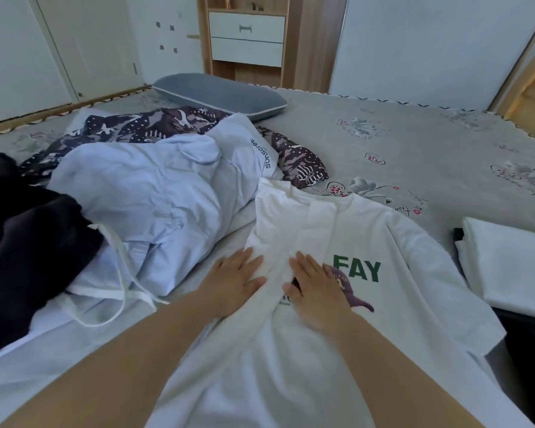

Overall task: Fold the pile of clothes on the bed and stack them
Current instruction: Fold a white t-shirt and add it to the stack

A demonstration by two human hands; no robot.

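White t-shirt (368,304) lay spread on the bed (399,143), front up, green "FAY" print showing, its left side folded over toward the middle. Both hands were flat on it with fingers straight, gripping nothing: left hand (235,281) pressed on the folded edge, right hand (317,287) just beside it on the chest print, covering part of the graphic. Shirt body ran under both palms and toward the camera between the forearms. Unfolded pile sat to the left: light blue garment (155,193) just beside the shirt, patterned dark garment (155,122) behind it, black garment (22,242) at far left. Folded white stack (513,267) lay at right edge, apart from the shirt. Grey pillow (220,95) at the head of the bed
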